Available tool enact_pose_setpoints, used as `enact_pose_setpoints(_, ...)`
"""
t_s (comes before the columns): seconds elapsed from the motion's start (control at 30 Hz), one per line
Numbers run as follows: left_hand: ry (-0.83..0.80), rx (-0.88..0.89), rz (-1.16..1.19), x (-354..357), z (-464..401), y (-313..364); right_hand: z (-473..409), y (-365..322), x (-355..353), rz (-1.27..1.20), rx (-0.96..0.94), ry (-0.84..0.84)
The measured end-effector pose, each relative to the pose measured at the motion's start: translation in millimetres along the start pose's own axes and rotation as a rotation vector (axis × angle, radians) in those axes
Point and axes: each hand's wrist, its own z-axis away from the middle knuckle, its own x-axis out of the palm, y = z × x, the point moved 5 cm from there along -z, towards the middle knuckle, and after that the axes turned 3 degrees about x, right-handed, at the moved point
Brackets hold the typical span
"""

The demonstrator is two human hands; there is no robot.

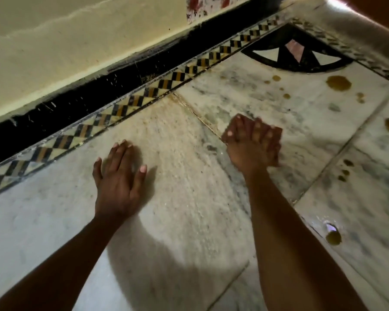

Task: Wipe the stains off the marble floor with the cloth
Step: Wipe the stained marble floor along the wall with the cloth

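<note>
Two hands [119, 178], about a dozen stains [338, 83]

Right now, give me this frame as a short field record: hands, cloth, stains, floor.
left hand: left hand flat, palm down, on the white marble floor, fingers spread
right hand: right hand motion-blurred, fingers extended, low over the floor
cloth: none visible in either hand
stains: yellow-brown liquid spots right of the right hand, untouched
border: black-and-yellow checkered inlay strip along the wall
corner: black-and-white fan-shaped inlay
</note>
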Motion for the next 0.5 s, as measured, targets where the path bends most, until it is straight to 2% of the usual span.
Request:
enact_pose_setpoints(0.1, -0.002, 0.068, 0.019, -2, 11, 9, 19, -19, 14, 0.145, -0.304, -0.112)
enact_pose_setpoints(0.17, -0.013, 0.114, 0.08, 0, 44, 33, 70, 11, 18, 0.219, -0.47, -0.074)
enact_pose_setpoints(0.2, -0.014, 0.091, 0.128, 6, 67, 47, 91, 33, 17, 0.216, -0.49, -0.05)
enact_pose_setpoints(0.23, -0.024, 0.062, 0.154, 12, 92, 67, 107, 56, 10, 0.2, -0.46, -0.035)
enact_pose_setpoints(0.3, -0.081, 0.058, 0.097, 29, 134, 110, 107, 89, -4, 0.147, -0.283, 0.014)
enact_pose_setpoints(0.33, -0.106, 0.047, 0.035, 37, 147, 124, 98, 92, -11, 0.12, -0.191, 0.054)
enact_pose_setpoints(0.4, -0.129, 0.005, -0.098, 47, 155, 136, 75, 83, -11, 0.055, -0.031, 0.024)
enact_pose_setpoints(0.47, -0.108, -0.006, -0.165, 51, 152, 139, 53, 63, -7, 0.036, 0.006, -0.042)
enact_pose_setpoints(0.5, -0.101, 0.003, -0.181, 51, 151, 138, 49, 55, -6, 0.064, -0.055, -0.045)
